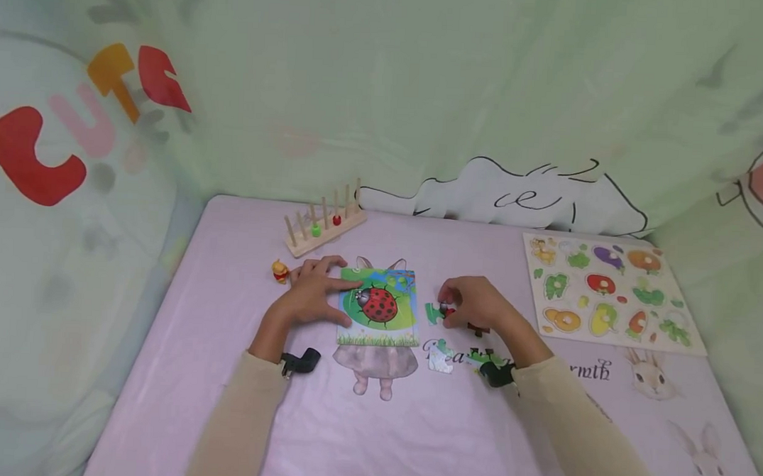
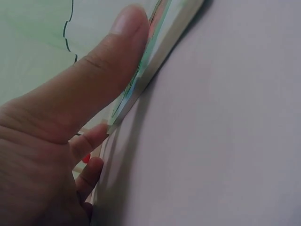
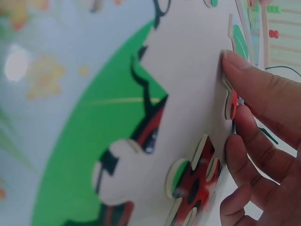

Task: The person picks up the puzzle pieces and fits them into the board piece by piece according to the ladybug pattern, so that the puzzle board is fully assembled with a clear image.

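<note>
A square ladybug picture puzzle (image 1: 378,307) lies flat on the table in the head view. At its left side, my left hand (image 1: 315,292) has its fingers spread, with the thumb (image 2: 106,70) on the picture's edge. To the right, my right hand (image 1: 475,300) pinches a green, red and black puzzle piece (image 3: 233,101) between thumb and fingertips. Loose around that hand are a pale green piece (image 1: 441,357), a red and black piece (image 3: 194,190) and a piece with green and black (image 1: 478,357) near the wrist.
A wooden peg rack (image 1: 326,234) with green and red beads stands at the back left. A small yellow and red figurine (image 1: 280,270) is beside my left fingers. At the right lies a vegetable knob puzzle board (image 1: 569,328). Printed curtains surround the table.
</note>
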{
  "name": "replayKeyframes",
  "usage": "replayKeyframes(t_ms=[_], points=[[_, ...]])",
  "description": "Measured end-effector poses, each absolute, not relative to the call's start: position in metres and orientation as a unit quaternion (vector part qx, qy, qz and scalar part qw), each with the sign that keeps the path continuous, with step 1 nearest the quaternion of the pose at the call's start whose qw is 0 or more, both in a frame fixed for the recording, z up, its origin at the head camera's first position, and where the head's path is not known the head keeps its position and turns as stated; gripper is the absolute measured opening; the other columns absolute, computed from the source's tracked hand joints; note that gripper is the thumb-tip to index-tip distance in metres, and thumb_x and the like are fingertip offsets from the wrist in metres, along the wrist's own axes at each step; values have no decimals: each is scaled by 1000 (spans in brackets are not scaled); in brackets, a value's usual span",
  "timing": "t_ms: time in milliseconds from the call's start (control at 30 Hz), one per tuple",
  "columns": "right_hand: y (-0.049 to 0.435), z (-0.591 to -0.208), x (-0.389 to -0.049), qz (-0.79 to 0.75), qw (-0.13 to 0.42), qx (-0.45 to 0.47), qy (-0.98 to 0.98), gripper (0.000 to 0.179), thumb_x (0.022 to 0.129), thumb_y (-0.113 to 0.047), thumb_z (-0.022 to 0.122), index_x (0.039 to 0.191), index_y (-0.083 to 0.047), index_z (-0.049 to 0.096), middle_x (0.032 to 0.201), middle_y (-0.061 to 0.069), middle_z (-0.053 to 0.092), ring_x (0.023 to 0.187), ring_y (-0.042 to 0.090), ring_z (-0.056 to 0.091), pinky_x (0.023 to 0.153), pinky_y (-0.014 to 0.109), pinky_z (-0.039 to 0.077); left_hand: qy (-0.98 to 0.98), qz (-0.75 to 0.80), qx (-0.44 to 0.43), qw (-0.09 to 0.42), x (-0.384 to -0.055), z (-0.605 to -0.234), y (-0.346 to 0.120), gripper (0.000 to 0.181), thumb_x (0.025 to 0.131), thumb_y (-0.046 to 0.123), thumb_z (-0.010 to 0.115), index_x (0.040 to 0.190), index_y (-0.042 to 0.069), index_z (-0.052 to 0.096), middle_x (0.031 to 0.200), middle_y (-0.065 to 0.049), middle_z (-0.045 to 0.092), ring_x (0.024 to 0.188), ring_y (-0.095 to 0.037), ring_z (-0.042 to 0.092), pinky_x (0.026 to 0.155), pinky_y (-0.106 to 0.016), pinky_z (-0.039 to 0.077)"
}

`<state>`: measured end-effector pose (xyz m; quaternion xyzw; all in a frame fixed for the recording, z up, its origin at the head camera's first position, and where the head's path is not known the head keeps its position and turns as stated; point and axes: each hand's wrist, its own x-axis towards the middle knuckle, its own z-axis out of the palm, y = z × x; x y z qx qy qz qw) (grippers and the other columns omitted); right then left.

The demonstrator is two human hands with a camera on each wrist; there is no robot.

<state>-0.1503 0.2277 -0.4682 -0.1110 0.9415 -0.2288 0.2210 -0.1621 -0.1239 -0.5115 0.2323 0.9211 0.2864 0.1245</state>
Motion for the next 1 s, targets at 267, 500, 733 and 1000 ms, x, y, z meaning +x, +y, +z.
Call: replayKeyframes(t_ms=[267, 500, 733, 1000], points=[[227, -466, -146, -252, 206, -98, 941, 23, 83, -17, 85, 99, -15, 67, 87, 3, 64, 79, 21, 56, 66, 31, 47, 923, 278, 234, 127, -161, -512, -124, 82, 66, 51, 93, 141, 40, 61, 159, -1, 35, 135, -37, 30, 106, -63, 16], [216, -453, -144, -306, 192, -89, 928, 6, 92, -17, 75, 97, -16, 70, 89, 2, 67, 83, 21, 58, 70, 32, 48, 922, 280, 237, 122, -160, -511, -125, 80, 68, 51, 92, 141, 40, 61, 159, -2, 34, 134, -37, 31, 106, -63, 16], [197, -446, -144, -345, 176, -88, 918, 5, 93, -16, 75, 96, -15, 72, 94, 3, 69, 88, 21, 66, 74, 32, 50, 922, 277, 238, 130, -160, -511, -126, 79, 70, 52, 90, 142, 41, 59, 160, -2, 32, 135, -37, 29, 107, -62, 16], [176, -444, -145, -424, 176, -47, 887, 15, 93, -15, 75, 105, -6, 73, 96, 10, 69, 81, 18, 68, 73, 30, 57, 923, 271, 240, 134, -162, -510, -124, 80, 71, 53, 89, 143, 40, 58, 160, -2, 32, 134, -36, 29, 108, -62, 16]])
